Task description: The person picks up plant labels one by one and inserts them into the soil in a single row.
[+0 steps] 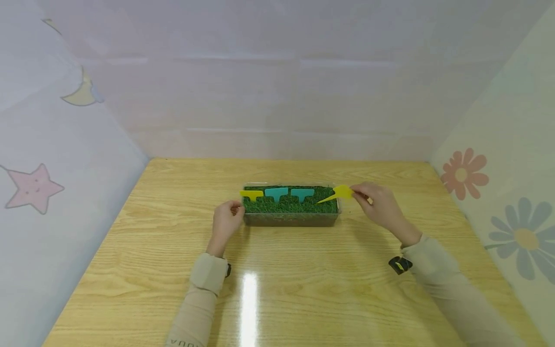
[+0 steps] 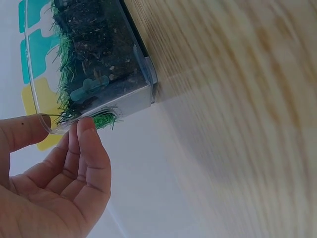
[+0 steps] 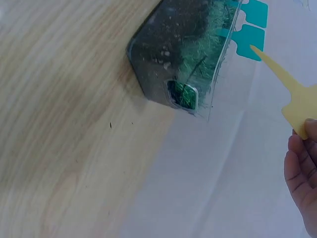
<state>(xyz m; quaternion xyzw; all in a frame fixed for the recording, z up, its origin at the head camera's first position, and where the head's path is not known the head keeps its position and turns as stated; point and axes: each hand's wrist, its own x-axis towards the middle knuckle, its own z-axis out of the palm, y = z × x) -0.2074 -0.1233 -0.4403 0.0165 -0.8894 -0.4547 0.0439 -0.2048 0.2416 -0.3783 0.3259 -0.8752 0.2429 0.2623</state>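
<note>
A clear plastic planter box [image 1: 290, 220] with dark soil and green artificial-looking grass [image 1: 284, 208] stands on the table. Its left end rim is pinched between the thumb and fingers of my left hand [image 1: 225, 221], plain in the left wrist view. My right hand [image 1: 383, 207] pinches the broad head of a yellow plant label [image 1: 344, 191] beyond the box's right end. The label's pointed tip slants down-left over the grass; in the right wrist view it looks free of the soil. Another yellow label [image 1: 252, 194] and two teal labels [image 1: 276, 193] stand upright in a row.
The wooden table [image 1: 173, 270] reaches back to a pale cloth wall [image 1: 277, 111], with patterned side walls left and right. A few dark crumbs [image 3: 110, 125] lie on the table near the box's right end.
</note>
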